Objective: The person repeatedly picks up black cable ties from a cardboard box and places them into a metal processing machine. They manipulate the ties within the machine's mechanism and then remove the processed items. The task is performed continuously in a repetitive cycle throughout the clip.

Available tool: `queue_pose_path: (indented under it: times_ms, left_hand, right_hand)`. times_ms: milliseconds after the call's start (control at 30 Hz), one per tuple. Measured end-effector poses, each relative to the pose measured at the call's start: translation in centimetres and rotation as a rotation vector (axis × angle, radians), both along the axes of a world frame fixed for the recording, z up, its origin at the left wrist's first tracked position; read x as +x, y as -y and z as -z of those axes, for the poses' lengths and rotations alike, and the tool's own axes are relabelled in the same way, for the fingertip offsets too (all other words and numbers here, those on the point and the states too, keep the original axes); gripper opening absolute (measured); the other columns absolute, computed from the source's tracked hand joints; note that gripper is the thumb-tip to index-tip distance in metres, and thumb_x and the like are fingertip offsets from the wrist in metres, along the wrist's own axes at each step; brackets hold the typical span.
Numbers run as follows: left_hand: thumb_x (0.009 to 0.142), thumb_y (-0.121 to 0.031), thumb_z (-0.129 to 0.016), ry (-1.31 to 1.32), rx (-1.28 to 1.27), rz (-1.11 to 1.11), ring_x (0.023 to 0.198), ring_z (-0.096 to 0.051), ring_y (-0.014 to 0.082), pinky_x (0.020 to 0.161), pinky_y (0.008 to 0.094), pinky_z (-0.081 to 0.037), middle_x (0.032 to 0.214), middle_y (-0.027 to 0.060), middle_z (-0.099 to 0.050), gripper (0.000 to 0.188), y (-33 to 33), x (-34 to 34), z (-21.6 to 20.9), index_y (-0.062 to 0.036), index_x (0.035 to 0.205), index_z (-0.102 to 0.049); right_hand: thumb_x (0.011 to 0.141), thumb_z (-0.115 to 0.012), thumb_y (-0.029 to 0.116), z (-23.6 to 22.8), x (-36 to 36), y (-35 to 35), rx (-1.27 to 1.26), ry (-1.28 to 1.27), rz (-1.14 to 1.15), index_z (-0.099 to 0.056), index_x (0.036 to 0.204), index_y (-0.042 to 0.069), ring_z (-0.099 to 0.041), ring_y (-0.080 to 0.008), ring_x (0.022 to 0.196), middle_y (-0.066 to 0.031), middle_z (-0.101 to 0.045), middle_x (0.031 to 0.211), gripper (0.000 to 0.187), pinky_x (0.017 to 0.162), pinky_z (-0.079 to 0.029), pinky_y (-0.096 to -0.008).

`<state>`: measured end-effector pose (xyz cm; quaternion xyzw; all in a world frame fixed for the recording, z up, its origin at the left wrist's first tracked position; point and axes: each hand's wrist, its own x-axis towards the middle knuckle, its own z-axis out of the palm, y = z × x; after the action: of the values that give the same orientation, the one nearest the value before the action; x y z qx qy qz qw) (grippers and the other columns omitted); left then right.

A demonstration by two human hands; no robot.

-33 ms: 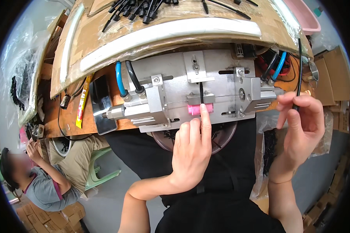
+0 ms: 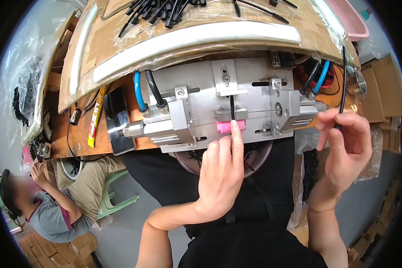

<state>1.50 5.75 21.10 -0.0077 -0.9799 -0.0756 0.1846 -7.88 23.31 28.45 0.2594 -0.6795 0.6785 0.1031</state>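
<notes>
Near the metal plate's (image 2: 261,98) front edge, a black rod (image 2: 232,106) points lengthwise at the left hand (image 2: 221,172), the nearer one, whose grip encloses nothing, index finger (image 2: 236,138) extended onto the pink block (image 2: 222,127), while the right hand (image 2: 350,149), beyond the right edge, pinches a longer rod (image 2: 343,85).

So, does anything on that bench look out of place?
Perhaps the black, glassy, rectangular phone: it lies askew, seemingly partly beneath the left end of the silver metal fixture. The slim yellow packet beside it also looks like stray clutter.

Pale green stool (image 2: 105,202) on grey floor (image 2: 128,225)
</notes>
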Motion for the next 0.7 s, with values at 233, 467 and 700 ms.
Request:
queue_pose_path:
  times_ms: [233, 467, 700]
  left_hand:
    - [0.076, 0.001, -0.063, 0.031, 0.011, -0.022, 0.082, -0.05, 0.0209, 0.074, 0.0305, -0.046, 0.092, 0.0077, -0.049, 0.065, 0.0, 0.1, 0.2, 0.0088, 0.138, -0.045]
    - [0.084, -0.003, -0.06, -0.153, 0.055, 0.022, 0.084, -0.051, 0.0282, 0.079, 0.0386, -0.046, 0.092, 0.0117, -0.052, 0.05, 6.1, -3.6, -6.3, -0.0023, 0.133, -0.053]
    - [0.087, -0.004, -0.063, -0.07, 0.324, -0.084, 0.087, -0.064, 0.025, 0.079, 0.0344, -0.051, 0.092, 0.0157, -0.064, 0.008, 14.2, -13.3, -11.9, -0.0001, 0.094, -0.063]
  right_hand:
    - [0.081, -0.067, -0.014, 1.7, 1.5, 0.6, 0.174, -0.083, -0.032, -0.058, 0.106, -0.005, -0.063, -0.0188, 0.08, -0.0208, -0.068, 0.098, 0.028, 0.057, -0.051, -0.0227]
    - [0.071, -0.073, -0.015, 6.2, 4.1, 3.5, 0.489, -0.304, -0.051, -0.053, 0.13, -0.012, -0.065, -0.0197, 0.067, -0.0145, -0.067, 0.083, 0.063, 0.06, -0.054, -0.0321]
    - [0.074, -0.074, -0.005, 9.1, 4.0, 6.0, 0.58, -0.346, -0.111, -0.052, 0.133, -0.009, -0.054, -0.0183, 0.056, -0.008, -0.055, 0.066, 0.063, 0.052, -0.045, -0.032]
